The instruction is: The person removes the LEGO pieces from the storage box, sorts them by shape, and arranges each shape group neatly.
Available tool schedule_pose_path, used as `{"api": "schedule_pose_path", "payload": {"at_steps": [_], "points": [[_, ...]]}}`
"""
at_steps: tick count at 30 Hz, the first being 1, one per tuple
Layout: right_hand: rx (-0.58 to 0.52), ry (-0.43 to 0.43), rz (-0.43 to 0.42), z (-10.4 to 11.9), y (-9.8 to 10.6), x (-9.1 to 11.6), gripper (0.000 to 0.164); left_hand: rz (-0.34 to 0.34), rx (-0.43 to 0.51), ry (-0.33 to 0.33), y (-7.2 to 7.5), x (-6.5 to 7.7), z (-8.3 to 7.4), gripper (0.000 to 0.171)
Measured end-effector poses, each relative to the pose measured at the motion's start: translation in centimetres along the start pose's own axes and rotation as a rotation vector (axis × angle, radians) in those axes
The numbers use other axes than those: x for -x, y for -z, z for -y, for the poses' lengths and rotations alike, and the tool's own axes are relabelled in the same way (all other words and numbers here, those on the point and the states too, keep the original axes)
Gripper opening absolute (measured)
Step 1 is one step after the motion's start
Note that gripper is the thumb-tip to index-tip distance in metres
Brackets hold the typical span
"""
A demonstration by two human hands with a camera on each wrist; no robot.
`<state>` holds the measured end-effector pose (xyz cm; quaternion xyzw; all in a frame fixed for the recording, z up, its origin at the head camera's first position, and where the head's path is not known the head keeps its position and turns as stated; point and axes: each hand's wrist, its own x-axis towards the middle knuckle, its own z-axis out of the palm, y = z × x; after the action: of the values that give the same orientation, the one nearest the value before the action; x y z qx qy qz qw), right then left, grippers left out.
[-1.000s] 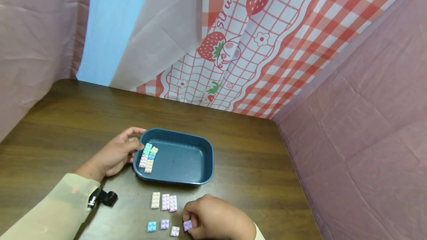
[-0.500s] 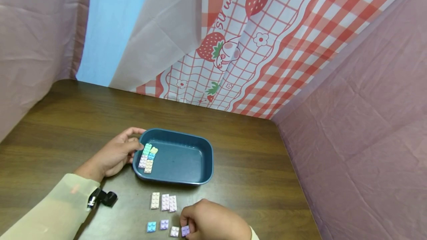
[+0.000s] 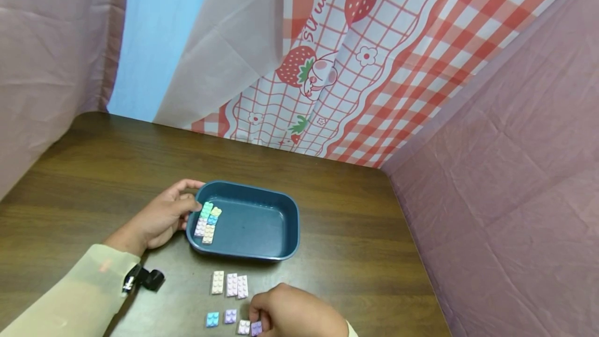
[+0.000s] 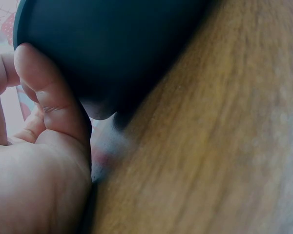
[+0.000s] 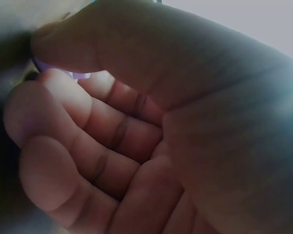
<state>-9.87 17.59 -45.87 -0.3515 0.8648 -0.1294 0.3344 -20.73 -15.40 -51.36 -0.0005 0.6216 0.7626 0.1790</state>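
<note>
My left hand [image 3: 164, 216] grips the left end of a dark blue tray [image 3: 255, 256], thumb over the rim; the left wrist view has the tray's outer wall [image 4: 117, 44] above the fingers. Inside the tray's left end lie several toy bricks [image 3: 207, 222] in green, yellow, blue, lilac and cream. Low in the head view, my right hand [image 3: 295, 312] pinches a purple toy brick [image 3: 256, 328] on the table, right beside a pale pink small brick [image 3: 244, 327]. Only a sliver of the purple brick [image 5: 80, 75] shows between thumb and fingers in the right wrist view.
In front of the tray lie a cream brick [image 3: 217, 282] and two pale pink long bricks [image 3: 237, 285]. Nearer are a blue small brick [image 3: 212, 319] and a lilac small brick [image 3: 230, 316]. Curtains [image 3: 496, 196] border the wooden table [image 3: 346, 212].
My right hand has slid the purple brick left and toward me, up to the pale pink small brick. The left hand and the tray stay in place.
</note>
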Motion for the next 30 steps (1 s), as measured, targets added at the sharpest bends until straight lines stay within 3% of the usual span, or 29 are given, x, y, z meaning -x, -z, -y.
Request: {"api": "schedule_pose_path", "payload": {"at_steps": [30], "points": [[0.0, -0.003, -0.031, 0.06, -0.3, -0.1, 0.024, 0.006, 0.003, -0.001, 0.03, 0.09, -0.02, 0.06]]}}
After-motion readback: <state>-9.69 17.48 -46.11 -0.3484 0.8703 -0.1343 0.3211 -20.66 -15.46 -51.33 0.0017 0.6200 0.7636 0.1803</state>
